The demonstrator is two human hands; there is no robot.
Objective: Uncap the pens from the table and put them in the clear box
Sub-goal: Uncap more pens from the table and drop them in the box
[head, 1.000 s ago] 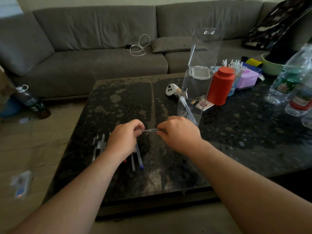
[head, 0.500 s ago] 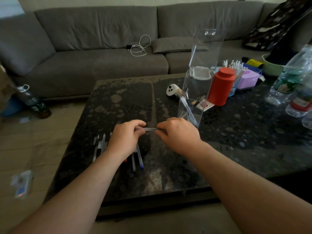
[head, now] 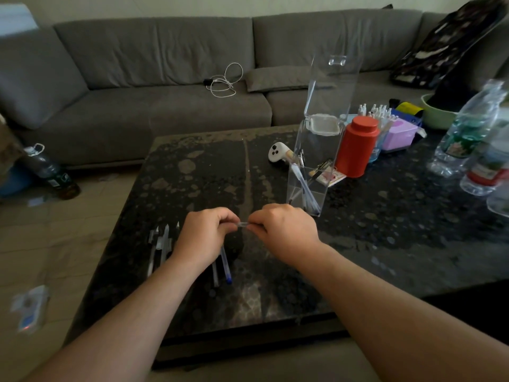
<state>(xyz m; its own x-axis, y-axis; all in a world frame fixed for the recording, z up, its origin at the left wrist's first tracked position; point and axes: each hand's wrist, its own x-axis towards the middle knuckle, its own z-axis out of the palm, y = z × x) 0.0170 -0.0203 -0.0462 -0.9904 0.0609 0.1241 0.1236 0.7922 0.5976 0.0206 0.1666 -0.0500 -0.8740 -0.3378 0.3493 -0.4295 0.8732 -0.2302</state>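
Over the near part of the dark table (head: pixel 192 299), the left hand (head: pixel 202 235) and right hand (head: pixel 286 232) meet, the fingers of both clamped on one clear pen (head: pixel 243 224) held level between them. More pens (head: pixel 162 244) lie on the table under and beside the left hand. Just beyond the right hand stands the clear box (head: pixel 316 150), lid up, with pens leaning inside, and a red canister (head: pixel 356 147) beside it.

Living room: grey sofa (head: pixel 170 86), coffee table (head: pixel 192 194)

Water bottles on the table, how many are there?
2 for sure, both at the table's right edge: the green-label bottle behind and the red-label bottle in front. A third clear shape at the frame edge may be another.
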